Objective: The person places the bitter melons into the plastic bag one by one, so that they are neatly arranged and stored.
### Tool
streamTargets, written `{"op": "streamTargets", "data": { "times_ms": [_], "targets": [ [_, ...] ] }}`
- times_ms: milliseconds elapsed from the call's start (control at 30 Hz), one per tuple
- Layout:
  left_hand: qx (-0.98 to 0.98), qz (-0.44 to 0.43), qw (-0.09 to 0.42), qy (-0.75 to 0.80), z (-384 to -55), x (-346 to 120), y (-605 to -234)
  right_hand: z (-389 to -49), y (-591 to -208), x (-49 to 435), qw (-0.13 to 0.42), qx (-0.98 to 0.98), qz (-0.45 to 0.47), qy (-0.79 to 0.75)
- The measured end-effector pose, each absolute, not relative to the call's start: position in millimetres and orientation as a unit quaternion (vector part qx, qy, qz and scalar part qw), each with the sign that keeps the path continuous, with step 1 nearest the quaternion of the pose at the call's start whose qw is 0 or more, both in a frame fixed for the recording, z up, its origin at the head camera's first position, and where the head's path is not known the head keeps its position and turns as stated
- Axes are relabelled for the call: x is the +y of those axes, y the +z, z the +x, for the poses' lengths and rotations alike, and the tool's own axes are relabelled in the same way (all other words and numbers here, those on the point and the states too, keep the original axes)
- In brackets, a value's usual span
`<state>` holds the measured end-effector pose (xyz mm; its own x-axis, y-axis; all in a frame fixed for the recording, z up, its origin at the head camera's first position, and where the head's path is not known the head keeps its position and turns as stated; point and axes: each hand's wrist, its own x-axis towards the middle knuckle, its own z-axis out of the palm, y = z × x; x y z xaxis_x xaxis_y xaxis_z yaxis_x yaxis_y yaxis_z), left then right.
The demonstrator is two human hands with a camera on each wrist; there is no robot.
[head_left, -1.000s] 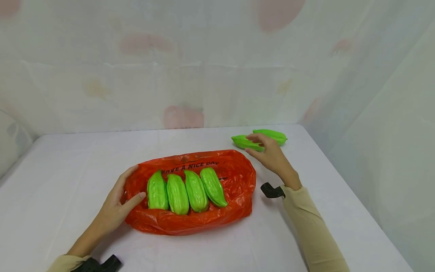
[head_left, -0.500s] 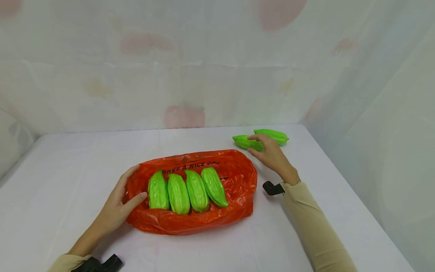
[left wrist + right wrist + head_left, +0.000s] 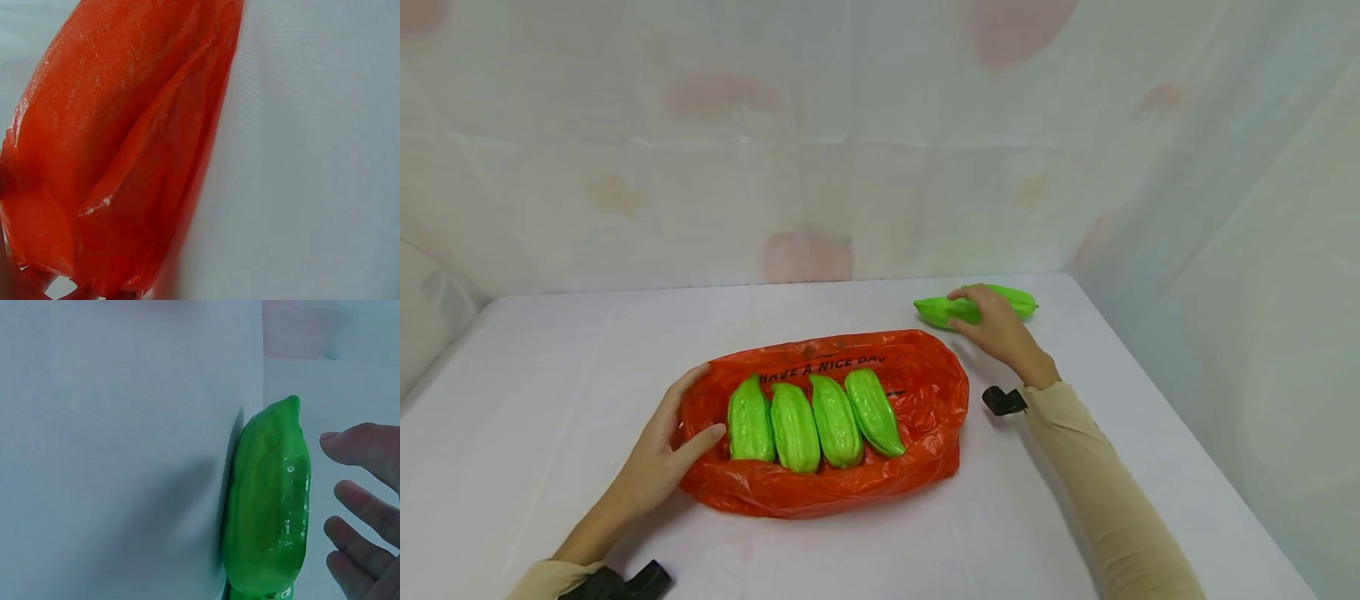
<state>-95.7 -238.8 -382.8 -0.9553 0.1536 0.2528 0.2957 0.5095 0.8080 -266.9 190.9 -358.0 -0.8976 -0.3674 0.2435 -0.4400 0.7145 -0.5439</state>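
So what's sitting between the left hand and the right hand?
In the head view, a red plastic bag holding four green vegetables, then a strip of bare white tabletop before the right hand.

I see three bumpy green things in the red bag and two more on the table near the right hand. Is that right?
Not quite: the head view shows four bumpy green things in the red bag, not three. The two more on the table near the right hand are right.
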Motion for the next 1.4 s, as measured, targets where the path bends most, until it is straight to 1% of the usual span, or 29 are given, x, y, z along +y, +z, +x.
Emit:
{"op": "streamTargets", "data": {
  "times_ms": [367,667,967,1400],
  "targets": [
    [-0.868,-0.125,0.069,-0.475,-96.0,-239.2,-383.0,-274.8,-362.5,192.1,0.044,-0.93,0.204,0.302],
    [-0.861,-0.14,0.081,-0.483,-96.4,-237.5,-381.9,-281.5,-365.4,193.1,0.015,-0.939,0.199,0.28],
    [-0.861,-0.14,0.081,-0.482,-96.0,-236.6,-381.7,-285.1,-375.1,194.6,0.0,-0.95,0.194,0.245],
    [-0.861,-0.14,0.077,-0.483,-96.0,-237.1,-381.0,-281.2,-373.9,192.1,0.007,-0.964,0.176,0.2]
  ]
}}
